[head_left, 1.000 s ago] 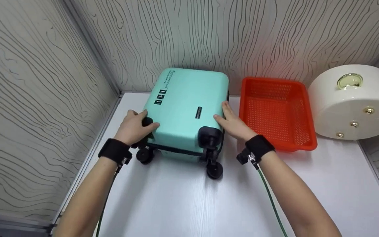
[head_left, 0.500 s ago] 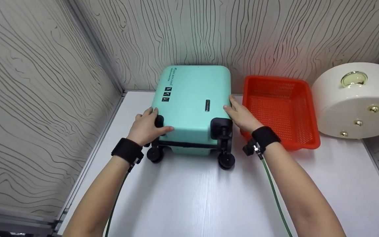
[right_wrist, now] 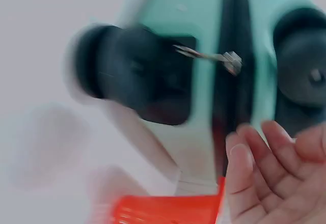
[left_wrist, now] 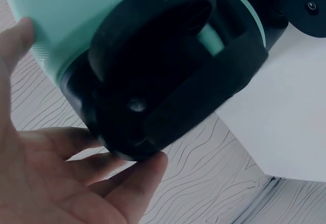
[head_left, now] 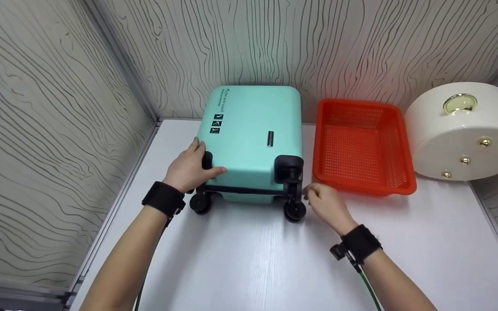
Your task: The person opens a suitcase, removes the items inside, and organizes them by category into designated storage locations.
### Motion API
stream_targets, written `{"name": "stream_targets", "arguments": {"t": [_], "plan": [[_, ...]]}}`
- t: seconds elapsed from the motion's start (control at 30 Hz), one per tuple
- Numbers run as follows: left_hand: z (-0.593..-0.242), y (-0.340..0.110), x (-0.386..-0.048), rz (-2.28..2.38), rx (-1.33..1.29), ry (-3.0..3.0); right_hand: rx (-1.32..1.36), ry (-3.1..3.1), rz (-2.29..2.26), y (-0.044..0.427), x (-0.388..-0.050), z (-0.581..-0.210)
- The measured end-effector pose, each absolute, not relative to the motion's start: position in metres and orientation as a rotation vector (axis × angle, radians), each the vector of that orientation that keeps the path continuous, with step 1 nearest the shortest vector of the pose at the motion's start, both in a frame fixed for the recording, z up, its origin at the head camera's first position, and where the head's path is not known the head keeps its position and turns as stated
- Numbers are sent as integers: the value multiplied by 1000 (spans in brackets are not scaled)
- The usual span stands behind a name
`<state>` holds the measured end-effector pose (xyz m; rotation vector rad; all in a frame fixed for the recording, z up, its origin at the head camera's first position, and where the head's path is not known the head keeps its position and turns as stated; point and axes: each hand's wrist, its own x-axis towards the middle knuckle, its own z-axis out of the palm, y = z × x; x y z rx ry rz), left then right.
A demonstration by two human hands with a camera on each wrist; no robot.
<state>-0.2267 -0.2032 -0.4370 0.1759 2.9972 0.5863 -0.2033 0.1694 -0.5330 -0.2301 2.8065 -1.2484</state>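
A mint-green suitcase lies flat on the white table, its black wheels facing me. My left hand grips its near left corner: the thumb lies on the shell and the fingers bend round the black wheel mount. My right hand is just right of the near right wheels, its fingers loosely bent. In the right wrist view a small metal zipper pull shows on the black seam, apart from the fingertips; nothing is seen in that hand. That view is blurred.
A red plastic basket stands right of the suitcase, close to my right hand. Beyond it is a cream round-sided case with gold studs. Patterned walls rise behind and on the left.
The suitcase has turned straighter to me and moved slightly right. My right hand has left its right side and come down toward me beside the wheels. My left hand has kept its corner.
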Motion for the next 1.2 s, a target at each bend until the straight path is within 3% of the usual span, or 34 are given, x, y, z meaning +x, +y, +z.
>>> {"name": "stream_targets", "arguments": {"t": [0.4,1.2], "plan": [[-451,-189,-229,233,213,3188,-263,3062,-1140,141,-192,-587],[-456,-190,-232,178,202,3234,-578,3379,-813,110,-175,-590]]}}
